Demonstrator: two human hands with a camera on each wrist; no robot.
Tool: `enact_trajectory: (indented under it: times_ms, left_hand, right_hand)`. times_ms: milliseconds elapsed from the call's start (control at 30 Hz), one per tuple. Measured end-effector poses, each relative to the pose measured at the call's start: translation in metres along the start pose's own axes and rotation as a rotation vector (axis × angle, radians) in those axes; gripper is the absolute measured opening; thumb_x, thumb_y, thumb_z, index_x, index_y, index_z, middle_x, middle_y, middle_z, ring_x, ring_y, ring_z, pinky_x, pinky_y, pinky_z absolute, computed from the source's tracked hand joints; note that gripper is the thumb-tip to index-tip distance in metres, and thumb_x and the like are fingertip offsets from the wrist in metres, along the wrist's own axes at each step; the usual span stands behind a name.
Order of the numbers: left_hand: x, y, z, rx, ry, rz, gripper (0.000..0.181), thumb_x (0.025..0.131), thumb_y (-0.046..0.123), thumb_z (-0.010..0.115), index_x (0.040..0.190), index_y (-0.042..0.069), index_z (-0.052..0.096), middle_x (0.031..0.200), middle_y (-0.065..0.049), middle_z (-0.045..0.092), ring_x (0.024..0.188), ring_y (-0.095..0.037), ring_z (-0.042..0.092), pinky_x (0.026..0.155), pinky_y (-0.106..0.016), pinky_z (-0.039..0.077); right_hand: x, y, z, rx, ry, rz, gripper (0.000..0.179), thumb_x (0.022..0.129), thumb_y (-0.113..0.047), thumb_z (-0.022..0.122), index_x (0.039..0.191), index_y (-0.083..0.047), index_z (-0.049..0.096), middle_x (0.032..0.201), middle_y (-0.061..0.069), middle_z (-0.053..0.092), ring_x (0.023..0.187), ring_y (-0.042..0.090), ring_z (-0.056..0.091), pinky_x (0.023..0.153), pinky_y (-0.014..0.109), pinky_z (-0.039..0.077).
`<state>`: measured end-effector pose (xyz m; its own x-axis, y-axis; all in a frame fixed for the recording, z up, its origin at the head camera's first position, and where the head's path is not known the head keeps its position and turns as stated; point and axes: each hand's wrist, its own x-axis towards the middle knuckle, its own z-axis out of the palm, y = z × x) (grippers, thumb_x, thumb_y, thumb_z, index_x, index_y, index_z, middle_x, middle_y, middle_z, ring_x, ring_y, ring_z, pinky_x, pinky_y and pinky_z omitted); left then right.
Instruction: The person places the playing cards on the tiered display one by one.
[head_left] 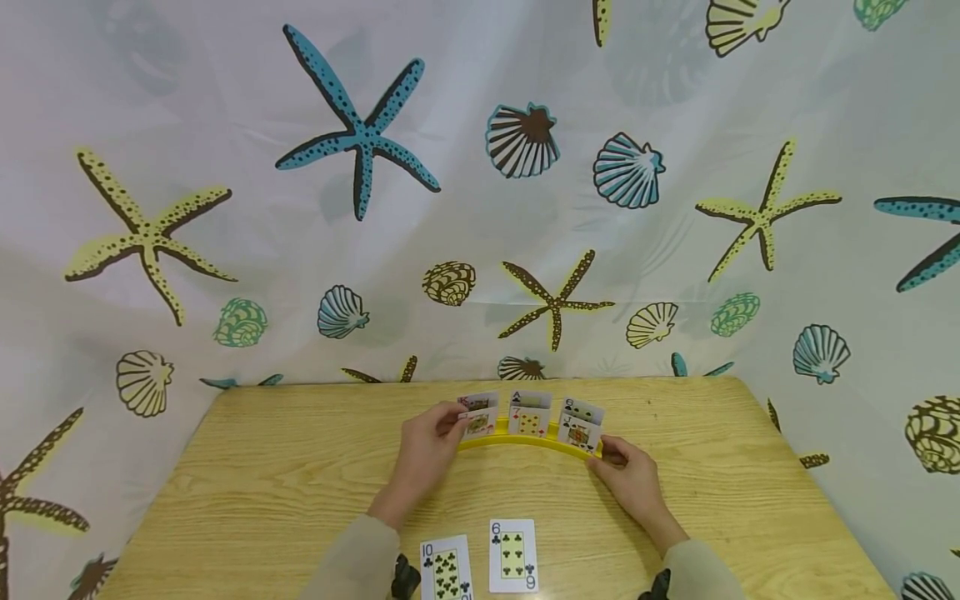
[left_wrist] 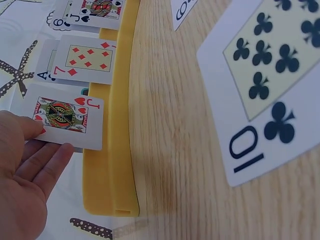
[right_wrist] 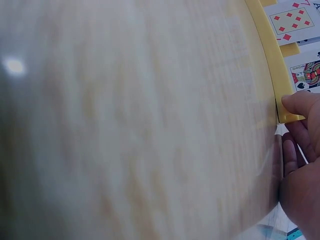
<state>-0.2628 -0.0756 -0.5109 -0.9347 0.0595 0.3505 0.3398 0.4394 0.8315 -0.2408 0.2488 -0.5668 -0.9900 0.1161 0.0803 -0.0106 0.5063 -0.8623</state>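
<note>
A curved yellow card holder (left_wrist: 119,135) stands on the table with three pairs of playing cards upright in it. At its left end my left hand (head_left: 423,446) pinches the jack of hearts (left_wrist: 60,117) by its outer edge, thumb in front and fingers behind. A king (head_left: 480,398) shows behind that jack. The seven of diamonds (left_wrist: 89,61), in the middle, stands before a black ace (head_left: 530,397). To the right, the jack of spades (head_left: 579,434) covers most of a black six (head_left: 583,409). My right hand (head_left: 633,479) grips the holder's right end, thumb on its front.
Nearer me, the ten of clubs (head_left: 446,569) and the six of clubs (head_left: 513,556) lie face up on the wooden table (head_left: 300,467). A cloth (head_left: 450,225) printed with shells and starfish hangs behind the table and along its sides.
</note>
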Motion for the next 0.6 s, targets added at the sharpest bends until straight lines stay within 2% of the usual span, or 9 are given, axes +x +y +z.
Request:
enact_trajectory:
  times_ms: [400,600]
  left_hand:
    - [0.0036,-0.0032,0.0068,0.019,-0.004,-0.016,0.010,0.100,0.010,0.073,0.109,0.007,0.076,0.103,-0.009,0.080,0.091,-0.020,0.078,0.078,-0.029,0.064]
    - [0.0039,-0.0054,0.0079,0.027,0.007,0.002,0.008,0.099,0.007,0.073,0.107,0.007,0.076,0.103,-0.011,0.079,0.091,-0.023,0.078,0.078,-0.031,0.065]
  right_hand:
    - [0.0002,0.0019,-0.0002,0.000,0.002,0.003,0.048,0.094,-0.013,0.080,0.137,0.003,0.066,0.126,0.022,0.073,0.110,0.031,0.073,0.089,0.032,0.062]
    - [0.0000,0.0023,-0.0001,0.007,0.001,-0.002,0.048,0.094,-0.013,0.080,0.137,0.003,0.066,0.126,0.022,0.073,0.110,0.032,0.073,0.089,0.033,0.062]
